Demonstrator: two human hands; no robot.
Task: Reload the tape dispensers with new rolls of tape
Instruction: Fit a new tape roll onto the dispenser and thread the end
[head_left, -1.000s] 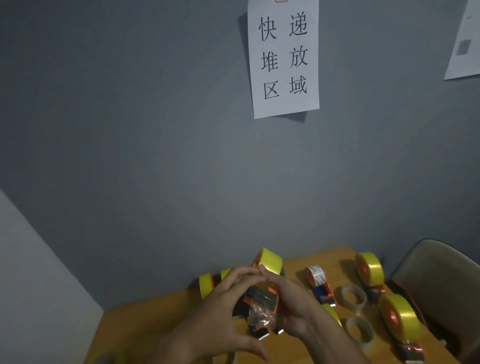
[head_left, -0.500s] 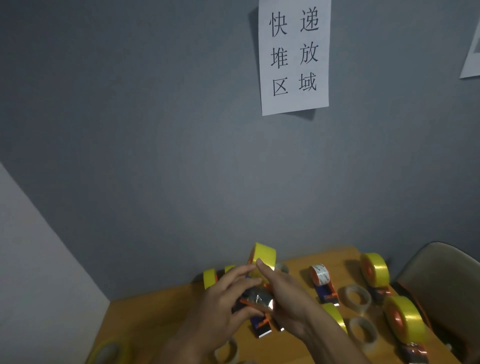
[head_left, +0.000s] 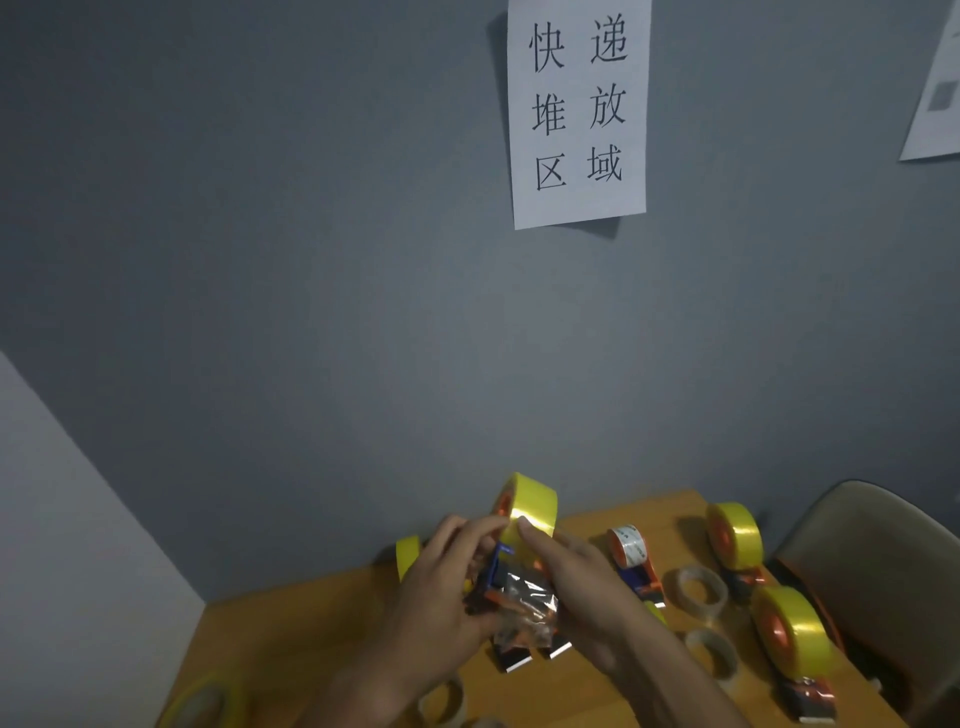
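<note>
Both hands hold one orange and blue tape dispenser (head_left: 511, 597) above the wooden table (head_left: 291, 644). A yellow tape roll (head_left: 532, 501) sits on its hub at the top. My left hand (head_left: 441, 587) grips the dispenser body from the left, fingertips touching the roll's lower edge. My right hand (head_left: 576, 587) grips it from the right, one finger pressing on the yellow tape. A strip of shiny clear tape (head_left: 524, 597) lies over the dispenser's front between my hands.
Two loaded yellow dispensers (head_left: 737, 535) (head_left: 792, 629) and one with a white roll (head_left: 631, 551) stand to the right. Empty cardboard cores (head_left: 698, 592) (head_left: 711, 654) lie among them. More yellow rolls (head_left: 408, 553) (head_left: 202, 701) sit left. A chair (head_left: 878, 566) is at the right.
The dispenser has tilted so the yellow roll rose higher against the wall. My fingers shifted up onto the roll's edge, and the clear tape strip spread out more between my hands.
</note>
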